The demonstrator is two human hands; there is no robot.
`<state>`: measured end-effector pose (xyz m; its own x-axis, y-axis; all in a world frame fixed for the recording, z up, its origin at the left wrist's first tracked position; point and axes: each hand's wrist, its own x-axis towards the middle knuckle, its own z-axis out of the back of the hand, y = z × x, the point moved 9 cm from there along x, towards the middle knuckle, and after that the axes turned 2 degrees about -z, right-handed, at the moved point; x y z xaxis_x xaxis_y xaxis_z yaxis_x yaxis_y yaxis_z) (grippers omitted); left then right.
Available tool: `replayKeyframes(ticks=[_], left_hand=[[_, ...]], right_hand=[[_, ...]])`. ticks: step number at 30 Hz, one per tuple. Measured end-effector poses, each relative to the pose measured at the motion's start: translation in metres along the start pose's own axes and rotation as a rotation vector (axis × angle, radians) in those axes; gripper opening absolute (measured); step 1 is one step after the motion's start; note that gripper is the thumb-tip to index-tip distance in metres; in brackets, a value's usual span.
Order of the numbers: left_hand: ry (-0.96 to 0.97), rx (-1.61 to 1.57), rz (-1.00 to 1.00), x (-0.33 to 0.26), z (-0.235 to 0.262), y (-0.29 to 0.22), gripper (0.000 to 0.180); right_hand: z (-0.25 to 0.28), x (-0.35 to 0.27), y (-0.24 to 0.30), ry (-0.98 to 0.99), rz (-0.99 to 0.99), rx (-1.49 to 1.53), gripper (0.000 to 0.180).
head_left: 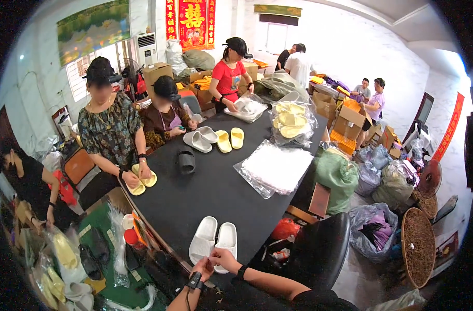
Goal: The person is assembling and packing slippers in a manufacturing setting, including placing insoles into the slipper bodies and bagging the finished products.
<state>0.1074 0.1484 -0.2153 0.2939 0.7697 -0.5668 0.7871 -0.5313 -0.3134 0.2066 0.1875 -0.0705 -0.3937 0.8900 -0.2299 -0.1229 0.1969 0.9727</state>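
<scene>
1. A pair of white slippers (214,240) lies at the near edge of the black surface (205,192).
2. The left hand (204,268) and right hand (225,257) meet at the slippers' heels, fingers pinched together on something too small to tell.
3. Clear bags (275,167) lie farther back, to the right.

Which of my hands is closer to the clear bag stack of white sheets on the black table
Right. Your right hand is at the heel of the white slippers, on the side toward the bag stack. Your left hand is just beside it, slightly farther away.
</scene>
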Motion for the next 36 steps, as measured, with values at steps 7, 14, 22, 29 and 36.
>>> replayKeyframes(ticks=[7, 14, 22, 29, 36], left_hand=[[-0.097, 0.003, -0.048, 0.004, 0.004, -0.011, 0.015], [-0.036, 0.115, -0.043, -0.008, -0.013, -0.017, 0.016], [-0.019, 0.155, -0.078, -0.008, -0.022, -0.022, 0.017], [0.041, 0.070, -0.085, 0.003, -0.015, -0.020, 0.016], [0.021, 0.052, -0.067, -0.004, -0.020, -0.020, 0.013]], right_hand=[[0.000, 0.003, -0.003, -0.077, 0.002, 0.014, 0.012], [0.002, 0.014, -0.013, -0.128, 0.062, -0.018, 0.013], [-0.005, 0.017, -0.014, -0.104, 0.129, -0.276, 0.012], [-0.002, 0.014, -0.009, -0.103, 0.063, -0.106, 0.011], [-0.004, 0.014, -0.007, -0.103, 0.099, -0.174, 0.010]])
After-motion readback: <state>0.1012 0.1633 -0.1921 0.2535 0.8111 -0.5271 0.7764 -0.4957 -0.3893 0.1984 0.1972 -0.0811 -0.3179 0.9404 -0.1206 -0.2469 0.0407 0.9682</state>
